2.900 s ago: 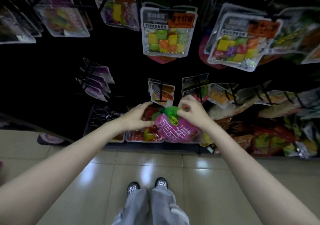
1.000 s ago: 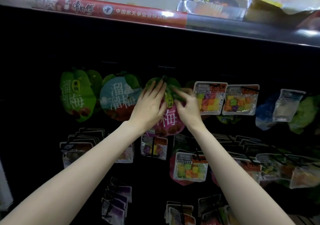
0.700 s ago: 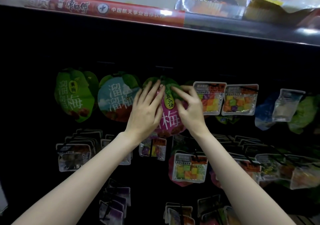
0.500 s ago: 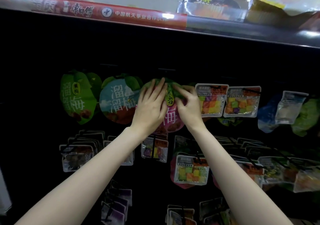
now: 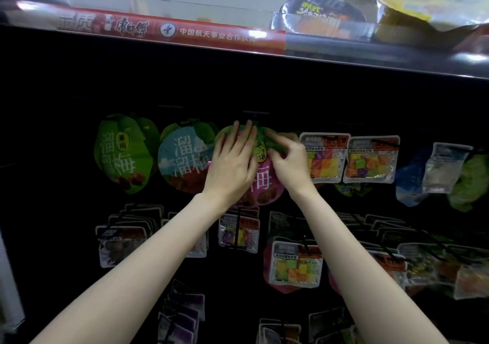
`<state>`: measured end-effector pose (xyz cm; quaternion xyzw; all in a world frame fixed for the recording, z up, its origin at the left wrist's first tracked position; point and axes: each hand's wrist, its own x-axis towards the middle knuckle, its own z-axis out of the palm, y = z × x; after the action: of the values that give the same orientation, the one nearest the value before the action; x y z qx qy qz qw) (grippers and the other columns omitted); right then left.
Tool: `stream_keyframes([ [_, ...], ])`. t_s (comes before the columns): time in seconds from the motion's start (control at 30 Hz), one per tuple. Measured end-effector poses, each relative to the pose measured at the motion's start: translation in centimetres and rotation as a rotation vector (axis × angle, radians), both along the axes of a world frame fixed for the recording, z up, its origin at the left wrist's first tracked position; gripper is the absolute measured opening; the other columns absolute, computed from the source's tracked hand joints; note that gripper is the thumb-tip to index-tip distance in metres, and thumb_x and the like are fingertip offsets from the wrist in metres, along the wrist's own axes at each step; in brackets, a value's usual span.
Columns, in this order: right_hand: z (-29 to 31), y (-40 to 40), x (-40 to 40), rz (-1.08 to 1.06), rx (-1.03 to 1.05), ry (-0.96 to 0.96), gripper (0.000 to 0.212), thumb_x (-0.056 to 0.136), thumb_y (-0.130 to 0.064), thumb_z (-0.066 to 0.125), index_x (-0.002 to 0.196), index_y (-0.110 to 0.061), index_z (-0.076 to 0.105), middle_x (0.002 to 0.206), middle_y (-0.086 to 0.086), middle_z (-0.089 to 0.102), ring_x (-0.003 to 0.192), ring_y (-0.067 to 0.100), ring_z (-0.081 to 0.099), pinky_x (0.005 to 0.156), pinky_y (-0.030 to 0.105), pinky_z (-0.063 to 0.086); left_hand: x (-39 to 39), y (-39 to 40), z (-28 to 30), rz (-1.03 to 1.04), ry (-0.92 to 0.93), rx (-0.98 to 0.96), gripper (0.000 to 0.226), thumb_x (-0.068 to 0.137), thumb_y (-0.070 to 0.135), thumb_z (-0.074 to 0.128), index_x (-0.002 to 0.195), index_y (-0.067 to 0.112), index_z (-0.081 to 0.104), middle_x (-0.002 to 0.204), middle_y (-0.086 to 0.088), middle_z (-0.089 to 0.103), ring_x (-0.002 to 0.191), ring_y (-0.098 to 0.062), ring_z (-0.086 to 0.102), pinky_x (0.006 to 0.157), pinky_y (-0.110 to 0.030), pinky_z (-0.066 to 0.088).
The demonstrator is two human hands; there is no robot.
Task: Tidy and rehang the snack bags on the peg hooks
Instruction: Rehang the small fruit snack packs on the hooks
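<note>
You're looking at a pink snack bag (image 5: 267, 182) of smooth printed plastic film with a soft sheen, like the green bag (image 5: 120, 156) and blue bag (image 5: 182, 158) to its left. To the right, the clear pouches (image 5: 325, 158) are glossy see-through plastic showing coloured cubes. The back panel (image 5: 238, 92) looks matt black, and the red shelf strip (image 5: 169, 30) above is shiny plastic catching glare.

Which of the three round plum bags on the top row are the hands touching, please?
The pink plum bag, rightmost of the three; the left hand lies flat on it, unlike the green bag and blue bag.
</note>
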<state>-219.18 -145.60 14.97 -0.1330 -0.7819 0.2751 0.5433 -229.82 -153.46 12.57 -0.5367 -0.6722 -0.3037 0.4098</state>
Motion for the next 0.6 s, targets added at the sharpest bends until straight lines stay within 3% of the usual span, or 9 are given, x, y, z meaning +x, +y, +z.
stream_keyframes([
  [0.13,0.2,0.4,0.7,0.071,-0.158,-0.058,0.036,0.089,0.002,0.054,0.122,-0.014,0.061,0.125,0.008,0.056,0.117,0.017,0.053,0.104,0.028,0.041,0.4,0.0,-0.2,0.027,-0.005,-0.027,0.054,0.095,0.033,0.024,0.14,0.009,0.04,0.147,-0.009,0.037,0.14,-0.027,0.025,0.114,-0.039,0.008],
  [0.23,-0.1,0.3,0.7,0.032,-0.158,-0.053,0.035,0.091,0.0,0.053,0.122,-0.014,0.061,0.123,0.007,0.056,0.117,0.019,0.052,0.104,0.032,0.041,0.4,0.0,-0.5,0.013,-0.087,-0.061,0.06,0.093,0.04,0.014,0.145,0.016,0.03,0.153,-0.005,0.026,0.144,-0.023,0.012,0.115,-0.038,0.0],
  [0.3,-0.6,0.2,0.3,-0.069,-0.048,-0.123,0.041,0.09,0.003,0.05,0.128,-0.013,0.056,0.126,0.009,0.052,0.12,0.023,0.048,0.105,0.026,0.036,0.2,0.2,-0.7,0.044,-0.091,-0.107,0.06,0.092,0.042,0.012,0.147,0.02,0.023,0.155,-0.003,0.019,0.145,-0.023,0.009,0.115,-0.039,-0.001],
  [0.37,-1.2,0.2,0.1,-0.133,0.019,-0.242,0.052,0.089,0.009,0.047,0.136,-0.012,0.047,0.129,0.012,0.043,0.121,0.024,0.043,0.097,0.01,0.027,-0.4,0.5,-0.9,0.089,-0.084,-0.181,0.058,0.093,0.04,0.015,0.148,0.022,0.018,0.156,-0.005,0.015,0.145,-0.025,0.008,0.116,-0.042,0.002],
  [0.43,-2.0,0.1,0.6,-0.156,0.019,-0.291,0.052,0.089,0.007,0.046,0.138,-0.011,0.043,0.129,0.013,0.038,0.122,0.025,0.04,0.092,0.006,0.02,-0.9,0.6,-1.1,0.115,-0.091,-0.231,0.063,0.089,0.04,0.011,0.149,0.021,0.018,0.156,-0.007,0.017,0.145,-0.027,0.008,0.116,-0.045,0.005],
  [0.5,-2.8,-0.3,1.8,-0.157,0.017,-0.221,0.038,0.092,0.0,0.048,0.129,-0.008,0.053,0.128,0.011,0.038,0.123,0.024,0.039,0.099,0.01,0.022,-0.7,0.6,-1.4,0.098,-0.129,-0.234,0.066,0.087,0.039,0.012,0.148,0.017,0.024,0.154,-0.009,0.021,0.144,-0.028,0.012,0.115,-0.047,0.01],
  [0.6,-4.1,0.1,4.6,-0.215,-0.002,-0.071,0.029,0.093,-0.005,0.049,0.12,-0.01,0.059,0.13,0.009,0.039,0.123,0.02,0.04,0.102,0.017,0.032,1.0,0.1,-2.8,-0.009,-0.14,-0.155,0.047,0.088,0.024,0.038,0.131,0.01,0.051,0.139,-0.014,0.046,0.13,-0.032,0.04,0.105,-0.048,0.032],
])
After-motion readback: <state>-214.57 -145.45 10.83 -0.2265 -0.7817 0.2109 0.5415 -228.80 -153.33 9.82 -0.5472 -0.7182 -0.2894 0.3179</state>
